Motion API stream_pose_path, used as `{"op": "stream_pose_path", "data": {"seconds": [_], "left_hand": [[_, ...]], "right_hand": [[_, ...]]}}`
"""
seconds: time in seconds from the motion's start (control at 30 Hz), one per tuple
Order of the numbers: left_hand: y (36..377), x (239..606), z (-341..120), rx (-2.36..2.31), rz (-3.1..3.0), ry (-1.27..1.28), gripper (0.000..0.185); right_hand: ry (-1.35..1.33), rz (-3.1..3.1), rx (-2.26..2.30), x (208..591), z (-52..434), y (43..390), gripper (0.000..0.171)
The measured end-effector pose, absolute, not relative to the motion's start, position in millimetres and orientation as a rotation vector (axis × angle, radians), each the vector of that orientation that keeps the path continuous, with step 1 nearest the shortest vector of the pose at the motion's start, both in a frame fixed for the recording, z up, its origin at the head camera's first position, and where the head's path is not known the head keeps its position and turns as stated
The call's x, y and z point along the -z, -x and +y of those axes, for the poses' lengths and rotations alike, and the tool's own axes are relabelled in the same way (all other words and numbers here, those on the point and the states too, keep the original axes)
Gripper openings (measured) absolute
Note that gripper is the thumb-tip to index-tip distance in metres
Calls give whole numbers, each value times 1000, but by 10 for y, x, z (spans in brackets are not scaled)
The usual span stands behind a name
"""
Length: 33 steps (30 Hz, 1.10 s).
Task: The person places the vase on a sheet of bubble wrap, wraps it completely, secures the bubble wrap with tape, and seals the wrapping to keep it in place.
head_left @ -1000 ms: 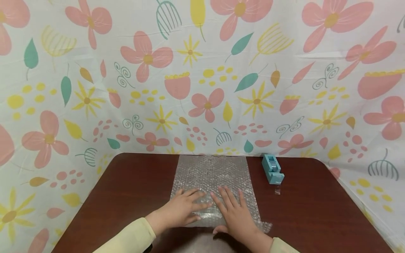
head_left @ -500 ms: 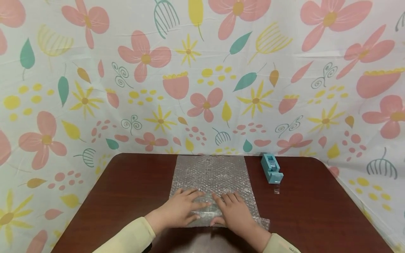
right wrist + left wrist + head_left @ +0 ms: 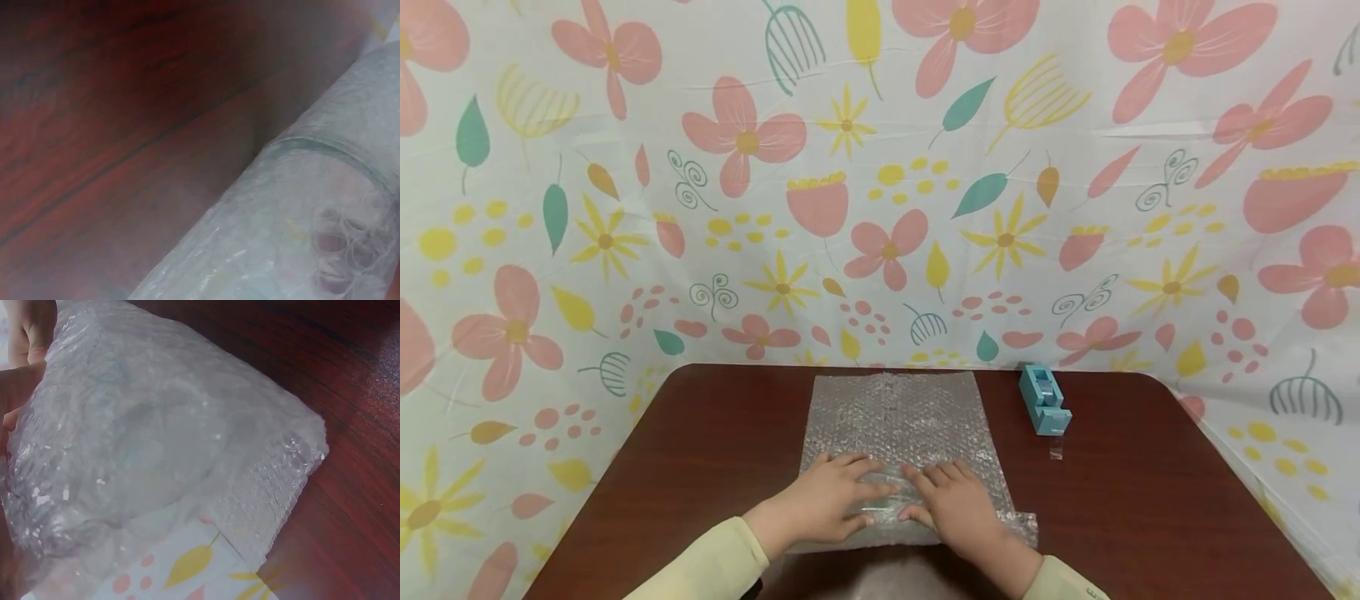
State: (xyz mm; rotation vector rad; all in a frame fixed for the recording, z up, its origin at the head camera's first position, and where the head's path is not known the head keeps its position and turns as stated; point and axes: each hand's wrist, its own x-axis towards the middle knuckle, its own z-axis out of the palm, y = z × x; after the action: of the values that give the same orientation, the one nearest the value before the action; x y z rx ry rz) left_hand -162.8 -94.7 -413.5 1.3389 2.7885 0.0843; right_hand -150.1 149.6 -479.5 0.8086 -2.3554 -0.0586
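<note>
- Where the near edge of the bubble wrap [image 3: 898, 425] has been rolled over, a clear round-rimmed thing shows inside the roll in the right wrist view; what it is cannot be told.
- Both hands lie on that rolled near part: the left hand [image 3: 827, 502] rests with fingers spread and thumb tucked at the roll's near side, the right hand [image 3: 951, 504] has its fingers bent over the roll, holding it down.
- Far part of the sheet lies flat on the dark red-brown wooden tabletop [image 3: 1150, 508], reaching almost to the far edge.
- One loose corner of the wrap sticks out just to the right of the right hand.
- Light blue tape dispenser [image 3: 1043, 400] stands near the far right side, apart from the sheet.
- White cloth backdrop [image 3: 880, 167] printed with pink flowers, yellow blooms and green leaves closes in the tabletop at the back and sides.
- Pale yellow sleeves [image 3: 707, 562] cover both forearms.
</note>
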Motion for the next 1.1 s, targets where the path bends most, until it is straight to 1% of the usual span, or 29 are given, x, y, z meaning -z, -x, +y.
{"op": "stream_pose_path", "data": {"seconds": [0.2,0.4,0.47,0.53,0.7,0.8,0.93,1.0,1.1], "left_hand": [[1616,4138,-937,-117,2771,-1288,54],[1655,4164,-867,-163,2785,-1219,52],[1627,4184,-836,-138,2827,-1191,52],[1548,4235,-808,-16,2928,-1217,53],[1260,4432,-770,493,3287,-1425,72],[1174,4559,-772,535,3388,-1497,80],[1202,4677,-780,508,3401,-1350,85],[1236,4712,-781,537,3387,-1262,91],[1315,4772,-752,586,3393,-1216,105]], "right_hand": [[-816,-2385,49,4779,1476,1468,65],[-804,-2427,-10,4721,1504,1555,63],[-797,-2452,-19,4704,1515,1584,62],[-804,-2490,-44,4694,1521,1599,60],[-827,-2583,-143,4672,1494,1650,49],[-848,-2622,-199,4654,1482,1696,45],[-874,-2733,-311,4608,1486,1751,47],[-877,-2798,-371,4582,1487,1771,50],[-870,-2868,-414,4551,1502,1817,53]]}}
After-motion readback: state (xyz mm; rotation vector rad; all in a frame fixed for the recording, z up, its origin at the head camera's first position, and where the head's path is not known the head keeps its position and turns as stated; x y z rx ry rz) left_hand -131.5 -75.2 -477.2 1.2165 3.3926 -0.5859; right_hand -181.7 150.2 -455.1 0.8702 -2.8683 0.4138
